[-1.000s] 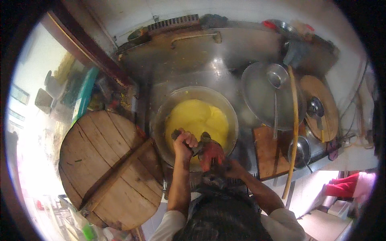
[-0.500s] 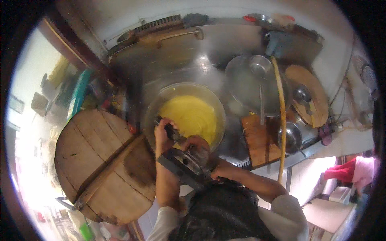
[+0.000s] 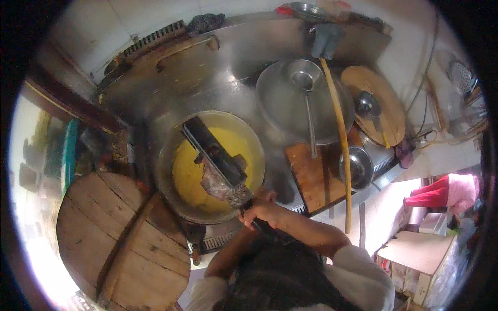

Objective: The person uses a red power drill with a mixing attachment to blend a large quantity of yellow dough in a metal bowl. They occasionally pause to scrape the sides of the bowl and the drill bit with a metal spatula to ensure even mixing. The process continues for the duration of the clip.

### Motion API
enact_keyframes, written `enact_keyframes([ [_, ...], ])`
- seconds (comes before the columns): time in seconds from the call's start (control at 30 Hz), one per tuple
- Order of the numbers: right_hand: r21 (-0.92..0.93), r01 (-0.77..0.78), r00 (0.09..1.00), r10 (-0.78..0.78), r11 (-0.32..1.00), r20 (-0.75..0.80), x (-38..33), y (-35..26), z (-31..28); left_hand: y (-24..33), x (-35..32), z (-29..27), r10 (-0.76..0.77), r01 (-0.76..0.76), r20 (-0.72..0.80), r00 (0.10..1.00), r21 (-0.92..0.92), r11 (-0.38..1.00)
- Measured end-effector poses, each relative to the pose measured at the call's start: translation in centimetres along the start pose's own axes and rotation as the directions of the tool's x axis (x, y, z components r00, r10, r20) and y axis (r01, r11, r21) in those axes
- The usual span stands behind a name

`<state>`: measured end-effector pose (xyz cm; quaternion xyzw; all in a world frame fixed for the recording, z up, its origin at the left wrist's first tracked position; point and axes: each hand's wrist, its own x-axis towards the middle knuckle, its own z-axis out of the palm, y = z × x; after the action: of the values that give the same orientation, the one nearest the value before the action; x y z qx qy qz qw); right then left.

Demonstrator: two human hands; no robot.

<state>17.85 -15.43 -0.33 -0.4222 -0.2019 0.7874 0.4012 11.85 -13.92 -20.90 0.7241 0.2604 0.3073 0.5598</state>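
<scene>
R hand, lower ctr of frame: grip closed round the handle of a long, boxy black tool w/ rough, crusted grey-white parts, slanting up-left over a round, dull metal pot ctr-left. L hand mostly hidden behind R; can't tell its grip. Pot holds thick yellow mix. Lower left: round plank lid, coarse wood w/ a raised bar.

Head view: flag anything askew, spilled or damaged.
The long, yellowish wooden stick looks askew: it slants across the wide, round grey metal wok, and its lower end appears to jut past the steel counter's front edge, where it might get bumped.
</scene>
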Motion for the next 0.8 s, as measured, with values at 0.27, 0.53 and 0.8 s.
enact_keyframes([
  [0.27, 0.070, -0.139, 0.986, 0.145, 0.988, -0.085, -0.5, -4.1, -1.2, -1.5, 16.6, 10.1, 0.185, -0.292, 0.230, 0.955, 0.639, 0.712],
  [0.53, 0.121, -0.142, 0.990, 0.141, 0.982, 0.014, 0.5, -5.1, -5.6, -2.7, 19.5, 14.7, 0.189, -0.255, 0.174, 0.966, 0.569, 0.781],
  [0.8, 0.220, -0.106, 0.992, 0.119, 0.970, -0.049, 0.6, -5.5, -5.3, -4.1, 17.7, 14.9, 0.037, -0.051, 0.035, 0.999, 0.647, 0.761],
])
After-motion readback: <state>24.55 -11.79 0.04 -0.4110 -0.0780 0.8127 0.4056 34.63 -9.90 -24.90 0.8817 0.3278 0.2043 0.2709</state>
